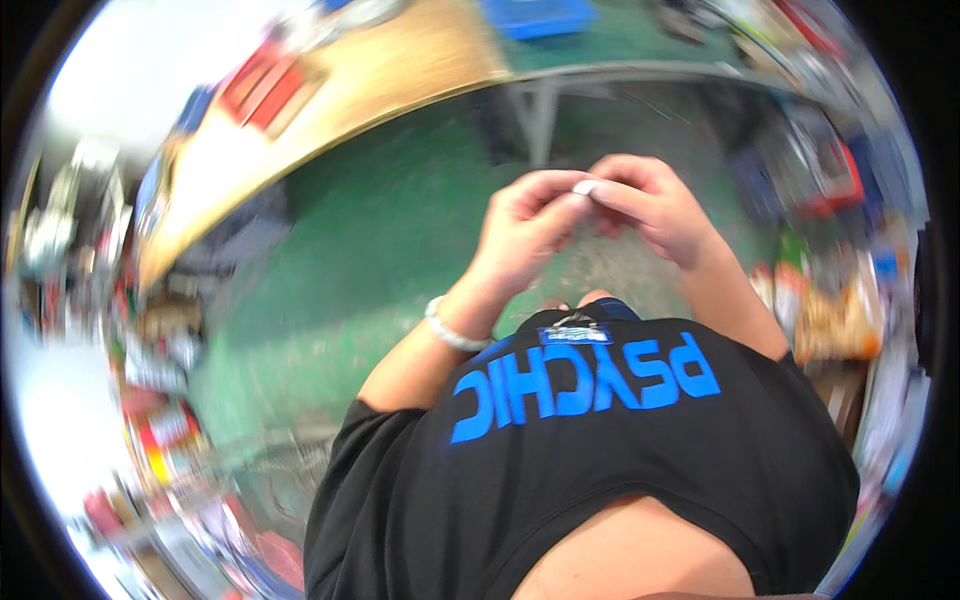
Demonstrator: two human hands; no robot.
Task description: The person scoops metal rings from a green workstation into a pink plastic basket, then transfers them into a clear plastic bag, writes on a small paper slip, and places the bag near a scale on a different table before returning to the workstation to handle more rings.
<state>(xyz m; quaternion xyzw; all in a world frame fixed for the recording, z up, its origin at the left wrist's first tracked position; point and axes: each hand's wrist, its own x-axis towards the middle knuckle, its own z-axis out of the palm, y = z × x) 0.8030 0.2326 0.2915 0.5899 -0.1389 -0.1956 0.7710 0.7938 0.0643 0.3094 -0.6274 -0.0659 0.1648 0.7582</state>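
Here a small white piece (585, 187) sits pinched between left hand (525, 225) and right hand (655, 205).

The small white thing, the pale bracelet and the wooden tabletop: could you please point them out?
small white thing (585, 186), head view, its visible end between both hands' fingertips.
pale bracelet (450, 328), head view, band on the left wrist.
wooden tabletop (400, 75), head view, bare surface.

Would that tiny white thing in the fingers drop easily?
Probably. The small white piece is pinched by just the fingertips of the left hand and right hand, so it looks light. It is tiny, so likely easy to fumble. The picture is blurred.
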